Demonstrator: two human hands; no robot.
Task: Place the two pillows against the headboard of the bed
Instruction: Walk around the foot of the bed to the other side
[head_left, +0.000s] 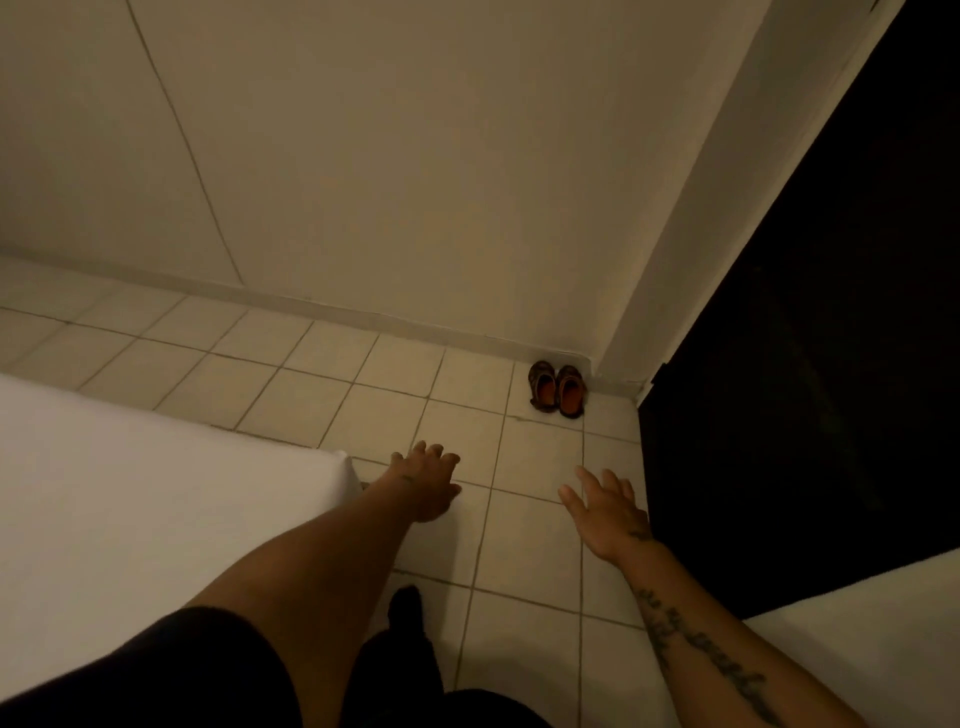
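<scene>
Left hand (427, 480) and right hand (608, 512): both spread open, empty, over tiled floor (322, 374) beside bed (130, 493) corner. Pillows, headboard: not in view. Judgement: pillows likely light, soft, compressible; grip each by opposite side edges, two-handed.

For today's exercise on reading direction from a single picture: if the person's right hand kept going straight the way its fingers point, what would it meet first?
The right hand points forward and slightly left over bare floor tiles. The way looks free up to the pair of shoes by the wall, though depth is hard to judge here.
</scene>
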